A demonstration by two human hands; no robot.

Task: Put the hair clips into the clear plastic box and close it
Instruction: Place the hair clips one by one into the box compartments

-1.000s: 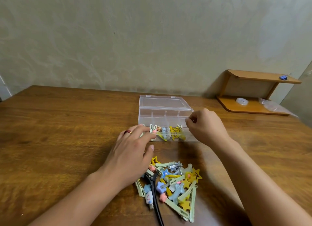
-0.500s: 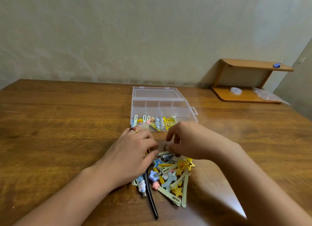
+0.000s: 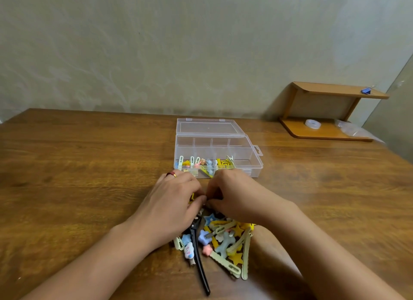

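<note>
A clear plastic box (image 3: 245, 161) lies open on the wooden table (image 3: 89, 165), its lid folded back toward the wall. Several hair clips (image 3: 206, 163) fill its front left compartments. A loose pile of coloured hair clips (image 3: 225, 239) with a long black clip (image 3: 201, 268) lies in front of the box. My left hand (image 3: 172, 203) and my right hand (image 3: 237, 199) meet over the far edge of the pile, fingers curled down onto the clips. Their fingertips pinch at clips there, but the knuckles hide what each holds.
A small wooden shelf (image 3: 324, 129) stands at the back right with a tape roll (image 3: 312, 123), a clear bag (image 3: 353, 129) and a blue binder clip (image 3: 366, 90). The wall runs along the table's far edge.
My right hand came back from the box to the pile. Both hands have drawn together over the pile's far edge.
</note>
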